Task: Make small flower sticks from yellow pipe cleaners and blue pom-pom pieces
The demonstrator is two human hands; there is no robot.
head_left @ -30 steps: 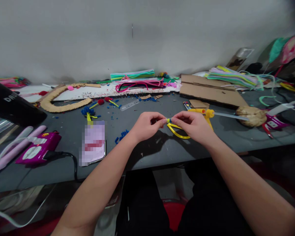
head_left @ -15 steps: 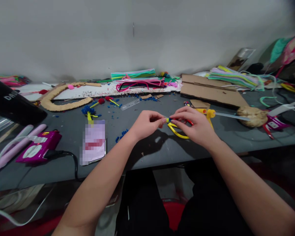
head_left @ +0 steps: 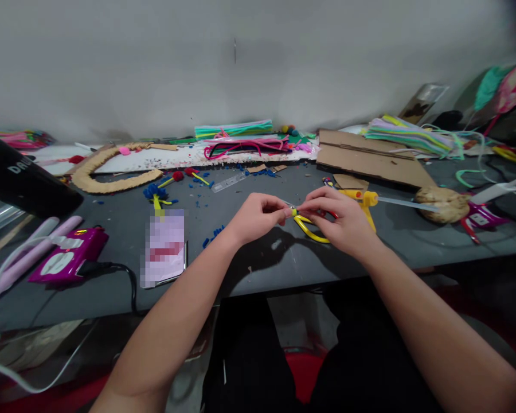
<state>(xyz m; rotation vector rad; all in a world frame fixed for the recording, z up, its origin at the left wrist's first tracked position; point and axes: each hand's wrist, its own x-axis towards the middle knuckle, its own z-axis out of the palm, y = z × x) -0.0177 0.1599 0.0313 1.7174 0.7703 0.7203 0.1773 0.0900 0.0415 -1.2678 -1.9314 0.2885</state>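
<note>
Over the middle of the grey table [head_left: 258, 258], my left hand [head_left: 255, 217] and my right hand [head_left: 341, 218] meet fingertip to fingertip. Both pinch a small yellow pipe-cleaner piece [head_left: 293, 212] between them; what else sits in the fingers is too small to make out. Yellow-handled scissors [head_left: 312, 231] lie on the table right under my right hand. A yellow glue gun [head_left: 365, 201] rests just behind that hand.
A phone [head_left: 164, 249] and a magenta device [head_left: 64, 261] with a black cable lie at the left. Blue scraps, pom-pom sticks [head_left: 159, 192], a cardboard arc [head_left: 107, 172], pipe-cleaner bundles [head_left: 234, 131] and cardboard sheets [head_left: 365, 158] crowd the back.
My hands have risen slightly and stayed together. My right hand's fingers have shifted around the small yellow piece, turning it; the blue bit seen earlier at the fingertips no longer shows.
</note>
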